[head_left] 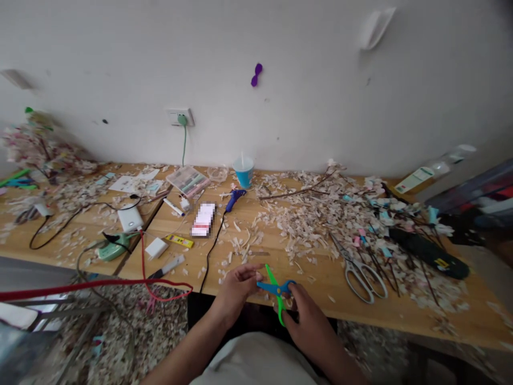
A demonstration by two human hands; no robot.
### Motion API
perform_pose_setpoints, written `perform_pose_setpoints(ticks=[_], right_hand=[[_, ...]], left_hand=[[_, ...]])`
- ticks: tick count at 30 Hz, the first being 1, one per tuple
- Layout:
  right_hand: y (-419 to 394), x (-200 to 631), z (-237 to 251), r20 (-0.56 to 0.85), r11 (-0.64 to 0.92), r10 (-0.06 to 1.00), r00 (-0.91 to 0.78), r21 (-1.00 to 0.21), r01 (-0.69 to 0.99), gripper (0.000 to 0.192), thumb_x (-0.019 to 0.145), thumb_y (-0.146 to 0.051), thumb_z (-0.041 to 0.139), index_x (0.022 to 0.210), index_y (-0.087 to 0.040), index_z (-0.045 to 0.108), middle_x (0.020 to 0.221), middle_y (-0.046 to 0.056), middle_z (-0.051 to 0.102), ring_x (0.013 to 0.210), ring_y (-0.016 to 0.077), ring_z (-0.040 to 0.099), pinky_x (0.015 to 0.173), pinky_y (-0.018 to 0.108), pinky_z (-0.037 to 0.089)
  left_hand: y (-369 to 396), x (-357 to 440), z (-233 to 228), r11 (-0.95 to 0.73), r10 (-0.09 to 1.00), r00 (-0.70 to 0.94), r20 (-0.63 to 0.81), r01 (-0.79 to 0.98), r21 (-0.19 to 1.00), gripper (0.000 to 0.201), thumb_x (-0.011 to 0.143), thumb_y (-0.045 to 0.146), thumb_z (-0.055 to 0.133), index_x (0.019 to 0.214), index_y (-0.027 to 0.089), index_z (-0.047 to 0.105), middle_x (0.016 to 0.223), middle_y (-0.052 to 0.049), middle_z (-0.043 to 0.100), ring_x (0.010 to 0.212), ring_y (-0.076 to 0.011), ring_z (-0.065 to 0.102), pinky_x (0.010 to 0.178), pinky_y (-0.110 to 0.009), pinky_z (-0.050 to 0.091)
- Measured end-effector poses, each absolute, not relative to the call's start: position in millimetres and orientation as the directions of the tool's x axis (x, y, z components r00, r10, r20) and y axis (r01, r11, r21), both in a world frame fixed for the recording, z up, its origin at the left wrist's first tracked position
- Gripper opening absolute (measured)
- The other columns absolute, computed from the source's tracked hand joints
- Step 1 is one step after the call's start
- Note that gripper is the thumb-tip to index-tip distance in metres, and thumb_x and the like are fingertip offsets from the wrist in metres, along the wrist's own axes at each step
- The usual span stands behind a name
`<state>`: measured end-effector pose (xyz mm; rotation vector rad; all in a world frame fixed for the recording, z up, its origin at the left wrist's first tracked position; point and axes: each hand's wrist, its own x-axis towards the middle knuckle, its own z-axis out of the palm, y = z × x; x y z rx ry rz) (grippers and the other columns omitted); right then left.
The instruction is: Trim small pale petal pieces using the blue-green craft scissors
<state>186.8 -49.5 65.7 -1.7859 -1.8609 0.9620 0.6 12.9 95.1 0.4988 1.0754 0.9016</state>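
Two hands meet at the near edge of the wooden table (280, 251). On the left, the left hand (237, 286) is loosely curled, its fingertips pinched near the blade tips of the small scissors (276, 289); whether a scrap sits between those fingers I cannot tell. The scissors have a bright green blade and handle crossed by a blue one, blades parted, held just above the table edge. To the right, the right hand (306, 315) has its fingers closed through the handle loops.

Across the table, left to right: a power strip (112, 247) with a red cable (120, 282), a white power bank (130, 218), a blue glue gun (233, 199), a blue cup (244, 171), then thick drifts of pale paper scraps (320, 214), and large metal scissors (360, 270) lying flat. A white wall (320, 80) with a socket (181, 116) stands behind; scraps litter the floor too.
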Motion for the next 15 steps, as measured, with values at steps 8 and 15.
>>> perform_pose_setpoints(ticks=[8,15], right_hand=[[-42,186,90,-0.287,-0.075,0.947,-0.147,-0.639,0.766,0.028,0.083,-0.025,0.047,0.109,-0.019,0.055,0.101,0.008,0.063,0.088,0.0226,0.061,0.078,0.033,0.045],[-43,185,92,-0.317,-0.074,0.936,-0.155,-0.605,0.793,0.023,0.083,-0.026,0.051,0.103,-0.020,0.059,0.100,0.008,0.066,0.086,0.0221,0.062,0.075,0.031,0.042]], left_hand=[[6,-4,87,0.525,0.849,0.227,-0.477,-0.252,0.813,0.023,0.062,0.028,0.082,0.076,0.013,0.070,0.065,-0.001,0.067,0.060,-0.0113,0.060,0.065,-0.023,0.047],[7,-6,92,0.506,0.859,0.221,-0.462,-0.228,0.832,0.035,0.060,0.018,0.077,0.092,0.017,0.062,0.070,0.001,0.068,0.061,-0.0132,0.063,0.066,-0.026,0.048]])
